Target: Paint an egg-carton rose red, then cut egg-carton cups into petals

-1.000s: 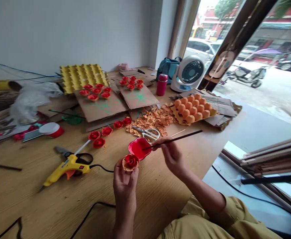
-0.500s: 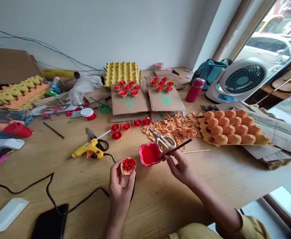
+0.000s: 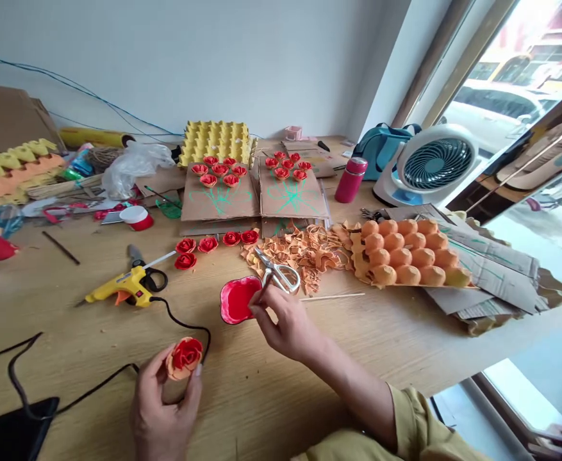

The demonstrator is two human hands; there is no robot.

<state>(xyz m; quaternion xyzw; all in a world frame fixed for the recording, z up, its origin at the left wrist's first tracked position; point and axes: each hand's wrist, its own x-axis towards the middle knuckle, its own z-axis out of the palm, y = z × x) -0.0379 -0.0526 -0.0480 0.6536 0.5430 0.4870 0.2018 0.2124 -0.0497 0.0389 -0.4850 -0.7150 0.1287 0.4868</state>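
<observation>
Between the thumb and fingers of my left hand (image 3: 165, 400) is a paper rose (image 3: 184, 358), red at its centre and orange on its outer petals. My right hand (image 3: 285, 323) grips a paintbrush (image 3: 267, 285) by its dark handle; its tip is hidden at the rim of a small dish of red paint (image 3: 239, 301). White-handled scissors (image 3: 283, 275) lie just behind that hand. Several finished-looking red roses (image 3: 208, 244) sit on the table beyond the dish.
A yellow glue gun (image 3: 122, 286) lies left, its black cord looping past my left hand. Orange scraps (image 3: 304, 250) and an orange egg tray (image 3: 405, 253) lie right. Behind stand cardboard sheets (image 3: 220, 202) with roses, a pink bottle (image 3: 351, 180) and a fan (image 3: 429, 163).
My left hand has brought the rose lower and nearer, tilting it. My right hand stays at the paint dish, the brush now more upright. The whole view has shifted to the right.
</observation>
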